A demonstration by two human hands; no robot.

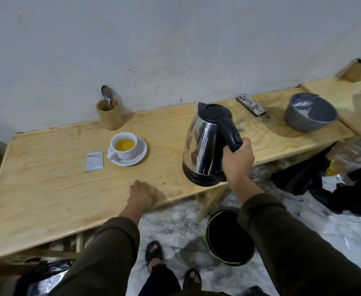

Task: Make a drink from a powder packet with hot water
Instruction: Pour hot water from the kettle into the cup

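The right hand [237,161] has its fingers clamped on the kettle [205,146] handle for control; the left hand [141,194], fingers together, braces on the surface [47,189] beside the filled cup [124,146].

Long wooden table [47,189] against the wall. Saucer [140,155] with cup [124,147] sat mid-table; torn packet [94,161] just left of the saucer, wooden holder [109,116] behind it, kettle [205,146] to its right, phone [251,104] and grey bowl [310,113] farther right.

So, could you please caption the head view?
Right hand grips steel kettle beside white cup of yellow drink on wooden table.
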